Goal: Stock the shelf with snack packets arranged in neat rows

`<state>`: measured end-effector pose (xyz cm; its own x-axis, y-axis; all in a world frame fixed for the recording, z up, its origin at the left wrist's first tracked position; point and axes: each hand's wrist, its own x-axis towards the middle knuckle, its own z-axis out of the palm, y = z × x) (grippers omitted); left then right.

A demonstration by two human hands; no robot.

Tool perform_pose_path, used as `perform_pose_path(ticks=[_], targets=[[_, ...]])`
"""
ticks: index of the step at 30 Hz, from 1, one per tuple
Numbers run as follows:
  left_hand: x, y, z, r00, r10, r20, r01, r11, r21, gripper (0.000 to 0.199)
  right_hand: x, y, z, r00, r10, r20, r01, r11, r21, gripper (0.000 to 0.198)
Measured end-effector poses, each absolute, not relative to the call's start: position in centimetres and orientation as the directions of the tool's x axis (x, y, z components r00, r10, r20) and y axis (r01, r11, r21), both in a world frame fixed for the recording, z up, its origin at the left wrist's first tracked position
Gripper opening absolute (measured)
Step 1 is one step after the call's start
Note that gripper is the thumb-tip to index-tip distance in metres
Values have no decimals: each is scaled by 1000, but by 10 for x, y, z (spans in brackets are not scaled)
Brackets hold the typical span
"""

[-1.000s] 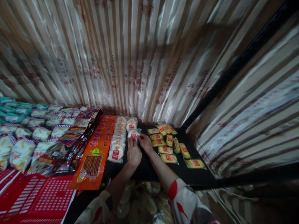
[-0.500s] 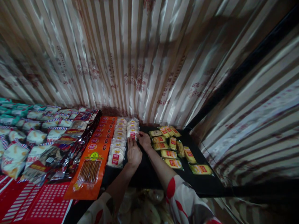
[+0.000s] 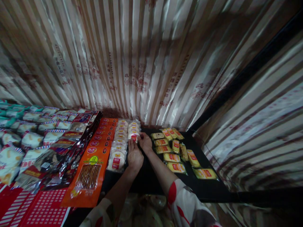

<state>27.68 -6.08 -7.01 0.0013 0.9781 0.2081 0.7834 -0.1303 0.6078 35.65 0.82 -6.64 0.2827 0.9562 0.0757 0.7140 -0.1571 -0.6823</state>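
Observation:
My left hand (image 3: 135, 157) lies with its fingers stretched forward, their tips against the near end of the front packet of white round crackers (image 3: 133, 135). That clear packet with a red label tops a short overlapping row. At its right edge, my right hand (image 3: 145, 143) has thumb and fingers closed on the packet's side. Just left runs a longer row of the same cracker packets (image 3: 116, 160). Right of my hands lie several small yellow-wrapped cakes (image 3: 174, 157) in loose rows.
Orange bags of brown sticks (image 3: 88, 175) overlap in a column to the left. Beyond them are dark red foil packs (image 3: 78, 129) and white snack bags (image 3: 32, 138). A striped curtain (image 3: 142, 63) hangs behind the black table (image 3: 201, 189). A dark pole (image 3: 227, 91) slants at right.
The view has shifted slightly, so the goods at left sit a little lower and further left. Both hands stay at the same packet with almost no movement.

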Motion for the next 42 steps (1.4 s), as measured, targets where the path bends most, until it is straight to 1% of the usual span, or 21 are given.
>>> perform_pose_path(ticks=[3, 5, 9, 12, 19, 25, 28, 31, 34, 37, 40, 42], targets=[[276, -61, -70, 11, 979, 204, 797, -132, 589, 56, 356, 7, -66, 291, 955, 62, 716, -174, -676, 23], [276, -60, -71, 6, 978, 208, 802, -129, 584, 55, 355, 6, -66, 286, 956, 67, 699, -160, -697, 24], [276, -61, -70, -7, 975, 222, 798, -129, 589, 55, 355, -2, -68, 285, 952, 115, 652, -105, -751, 28], [274, -66, -67, 7, 975, 223, 794, -141, 592, 55, 355, -13, -70, 313, 940, 137, 630, -97, -771, 32], [270, -103, -56, 34, 967, 252, 755, -190, 628, 44, 355, -52, -71, 322, 937, 137, 584, -83, -808, 30], [266, -154, -58, 147, 958, 248, 665, -281, 691, 39, 367, -116, -71, 276, 951, 142, 519, -23, -854, 30], [264, -185, -65, 235, 943, 234, 598, -331, 730, 35, 374, -160, -74, 234, 961, 146, 481, 16, -876, 31], [261, -218, -71, 346, 903, 254, 521, -410, 749, 33, 380, -206, -76, 194, 966, 170, 559, 34, -829, 29], [256, -247, -74, 427, 861, 276, 489, -477, 730, 34, 385, -246, -77, 156, 964, 214, 632, 69, -772, 30], [252, -266, -78, 513, 837, 189, 548, -489, 679, 36, 391, -279, -81, 103, 976, 191, 666, 75, -743, 30], [248, -274, -85, 503, 863, 35, 684, -423, 594, 31, 397, -304, -91, 65, 987, 148, 719, 57, -693, 30], [246, -276, -89, 498, 867, -36, 734, -399, 549, 25, 399, -317, -101, 61, 989, 135, 762, 42, -647, 30]])
